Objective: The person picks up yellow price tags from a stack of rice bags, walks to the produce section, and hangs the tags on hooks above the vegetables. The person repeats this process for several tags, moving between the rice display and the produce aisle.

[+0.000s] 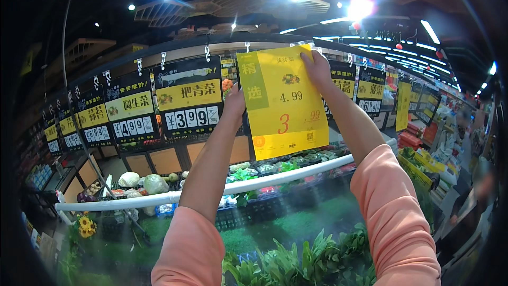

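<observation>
A yellow price sign sheet with printed prices hangs upright before me, in the row of signs under a dark rail. My right hand grips its upper right corner, thumb on the front face. At its left edge is my left hand, fingers partly hidden behind the sheet; whether it grips the edge or only touches it is unclear. Part of a dark sign board shows along the sheet's left edge. Just left hangs a black and yellow price board on a clear hook.
A white pipe rail crosses below my arms. Behind it lie cabbages and packed vegetables; leafy greens fill the front of the misty display. More price boards hang to both sides. A person is at the far right.
</observation>
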A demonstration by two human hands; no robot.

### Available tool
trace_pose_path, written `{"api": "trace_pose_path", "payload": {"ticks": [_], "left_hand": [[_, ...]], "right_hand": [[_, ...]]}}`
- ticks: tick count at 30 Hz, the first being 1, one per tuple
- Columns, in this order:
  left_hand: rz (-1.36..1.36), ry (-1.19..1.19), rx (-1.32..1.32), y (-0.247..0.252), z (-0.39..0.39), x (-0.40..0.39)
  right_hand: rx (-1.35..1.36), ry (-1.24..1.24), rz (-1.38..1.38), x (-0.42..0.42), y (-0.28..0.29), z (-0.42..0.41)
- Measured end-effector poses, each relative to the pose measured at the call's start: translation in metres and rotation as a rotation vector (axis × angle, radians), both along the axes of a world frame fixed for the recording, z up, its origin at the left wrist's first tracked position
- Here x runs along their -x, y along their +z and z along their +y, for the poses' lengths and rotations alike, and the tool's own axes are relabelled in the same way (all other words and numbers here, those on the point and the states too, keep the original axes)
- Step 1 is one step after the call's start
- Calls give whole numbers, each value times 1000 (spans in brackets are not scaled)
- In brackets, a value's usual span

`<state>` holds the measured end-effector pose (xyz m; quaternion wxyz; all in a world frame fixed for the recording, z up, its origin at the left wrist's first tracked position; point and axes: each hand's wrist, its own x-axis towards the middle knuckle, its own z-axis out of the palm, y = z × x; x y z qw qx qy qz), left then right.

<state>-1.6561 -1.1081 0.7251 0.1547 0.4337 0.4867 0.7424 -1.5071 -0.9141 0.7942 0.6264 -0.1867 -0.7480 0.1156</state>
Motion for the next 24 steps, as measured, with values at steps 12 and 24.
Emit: {"api": "trace_pose_path", "payload": {"ticks": [12, 24], "left_hand": [[-239, -78, -11, 4, 8, 6], [-156, -222, -84, 3, 22, 32]], "right_hand": [[-54, -40, 18, 12, -14, 8], [-5, -14, 24, 23, -8, 17]]}}
